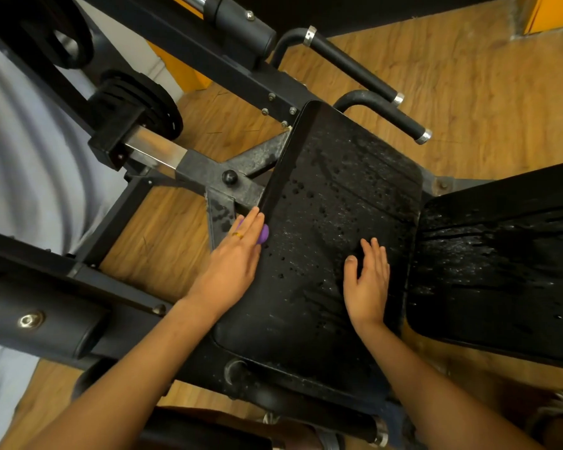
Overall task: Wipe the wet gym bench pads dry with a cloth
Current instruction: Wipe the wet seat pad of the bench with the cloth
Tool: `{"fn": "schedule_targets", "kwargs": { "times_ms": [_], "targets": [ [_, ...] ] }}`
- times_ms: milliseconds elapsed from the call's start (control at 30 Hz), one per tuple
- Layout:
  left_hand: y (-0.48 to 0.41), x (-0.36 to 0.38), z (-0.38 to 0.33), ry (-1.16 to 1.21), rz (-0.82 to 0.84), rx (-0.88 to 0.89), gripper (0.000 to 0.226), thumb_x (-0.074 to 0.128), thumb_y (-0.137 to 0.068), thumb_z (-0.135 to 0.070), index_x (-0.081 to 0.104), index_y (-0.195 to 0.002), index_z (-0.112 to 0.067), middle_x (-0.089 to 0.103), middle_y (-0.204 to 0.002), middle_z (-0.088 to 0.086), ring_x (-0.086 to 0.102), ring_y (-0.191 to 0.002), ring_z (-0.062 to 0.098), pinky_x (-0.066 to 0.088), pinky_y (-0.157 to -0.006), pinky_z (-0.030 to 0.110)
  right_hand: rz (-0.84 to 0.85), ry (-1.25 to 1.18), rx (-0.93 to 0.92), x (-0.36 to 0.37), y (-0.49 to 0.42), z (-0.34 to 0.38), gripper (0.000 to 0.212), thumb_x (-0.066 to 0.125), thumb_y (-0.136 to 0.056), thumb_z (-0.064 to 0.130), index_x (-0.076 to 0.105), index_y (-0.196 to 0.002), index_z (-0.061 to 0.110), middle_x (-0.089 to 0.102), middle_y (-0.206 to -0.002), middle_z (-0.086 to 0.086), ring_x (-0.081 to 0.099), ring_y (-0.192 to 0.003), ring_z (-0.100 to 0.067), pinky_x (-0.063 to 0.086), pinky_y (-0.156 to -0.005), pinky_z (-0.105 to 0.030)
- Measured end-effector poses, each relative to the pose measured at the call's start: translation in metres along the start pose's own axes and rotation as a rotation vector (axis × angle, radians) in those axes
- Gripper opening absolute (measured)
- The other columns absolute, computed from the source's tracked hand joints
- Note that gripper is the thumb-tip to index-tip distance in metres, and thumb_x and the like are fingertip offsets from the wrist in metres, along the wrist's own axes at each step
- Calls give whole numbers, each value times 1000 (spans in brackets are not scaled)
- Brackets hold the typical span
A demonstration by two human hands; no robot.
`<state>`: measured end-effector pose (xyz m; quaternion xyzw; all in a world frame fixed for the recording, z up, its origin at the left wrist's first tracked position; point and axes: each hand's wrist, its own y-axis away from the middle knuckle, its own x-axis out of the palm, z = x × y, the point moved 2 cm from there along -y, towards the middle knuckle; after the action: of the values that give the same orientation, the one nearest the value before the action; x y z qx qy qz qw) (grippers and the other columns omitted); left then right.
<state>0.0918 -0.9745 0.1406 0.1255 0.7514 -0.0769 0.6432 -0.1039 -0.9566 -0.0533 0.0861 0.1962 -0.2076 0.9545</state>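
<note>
The machine's black steel frame (208, 172) crowds the left side, and a careless swing of the arm would bark knuckles on its bolts. The back pad (501, 254) on the right is streaked with water and looks untouched. It could drip onto the wooden floor (468, 92) and leave a slippery patch. The seat pad (322, 196) is beaded all over. The right hand (368, 284) lies flat on it with straight fingers, holding nothing, and it may slide if leaned on. The left hand (234, 267) presses with straight fingers at the pad's left edge, over a small purple cloth (263, 233). Bunched that small, I reckon it will smear the water, not lift it, or slip off the edge.
</note>
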Motion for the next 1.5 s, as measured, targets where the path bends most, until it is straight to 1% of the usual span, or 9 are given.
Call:
{"fn": "schedule_targets", "kwargs": {
  "times_ms": [267,433,667,734,834,967,1167,1367,1500],
  "targets": [
    [-39,5,-8,0,-52,3,53,42,-108,-20,27,-158,-8,21,-167,6,14,-155,26,7,-125,28,4,-1,3,0,-2,-2,51,40,-108,36,38,-155,17,23,-167,1,8,-156,-14,13,-127,-47],
    [-23,0,-8,-54,-24,50,54,42,-108,-18,23,-159,-11,15,-168,5,9,-155,22,-1,-120,19,-1,-6,3,1,-2,-1,51,41,-108,35,39,-155,16,24,-167,0,9,-156,-14,13,-127,-46],
    [40,9,2,-95,33,-6,62,40,-108,-18,9,-161,-19,-2,-168,-3,-6,-152,15,-7,-119,22,-13,-3,3,0,0,1,50,41,-108,34,39,-154,16,25,-166,-1,10,-155,-15,12,-127,-44],
    [59,12,4,-149,52,-11,69,46,-106,-13,0,-157,-19,-11,-164,-2,-8,-150,18,-5,-122,30,-11,-3,3,-1,0,1,50,41,-108,34,39,-154,16,25,-166,-1,10,-155,-15,12,-127,-45],
    [80,14,0,-259,45,0,82,61,-97,-8,4,-154,-16,-6,-161,2,3,-150,26,3,-118,41,-15,-3,-1,-1,0,1,50,41,-108,34,39,-154,16,25,-166,-1,10,-155,-15,14,-126,-46],
    [87,16,-1,-169,51,-65,76,47,-105,-12,-7,-158,-23,-19,-163,-8,-17,-151,17,-7,-116,29,-10,0,-1,-1,0,1,50,40,-108,34,39,-155,16,24,-166,-1,10,-155,-16,14,-127,-45],
    [56,18,-1,-233,16,-25,67,49,-106,-10,11,-161,-11,1,-169,4,-4,-155,25,-4,-120,32,-9,-7,-4,0,0,0,50,40,-108,35,38,-154,16,25,-166,-2,10,-156,-17,12,-127,-44],
    [81,13,3,-203,157,-46,80,43,-106,-8,-21,-152,-20,-36,-156,-4,-34,-143,16,-18,-119,32,7,19,-9,-1,-1,0,51,38,-108,35,37,-155,16,24,-167,-3,10,-156,-18,11,-127,-43],
    [116,10,-3,-201,228,-100,103,57,-96,1,-26,-154,-20,-46,-154,-6,-30,-149,22,-7,-120,34,-11,24,-20,-1,0,0,51,38,-108,36,39,-154,16,25,-166,-3,12,-155,-19,12,-127,-44]
  ]
}}
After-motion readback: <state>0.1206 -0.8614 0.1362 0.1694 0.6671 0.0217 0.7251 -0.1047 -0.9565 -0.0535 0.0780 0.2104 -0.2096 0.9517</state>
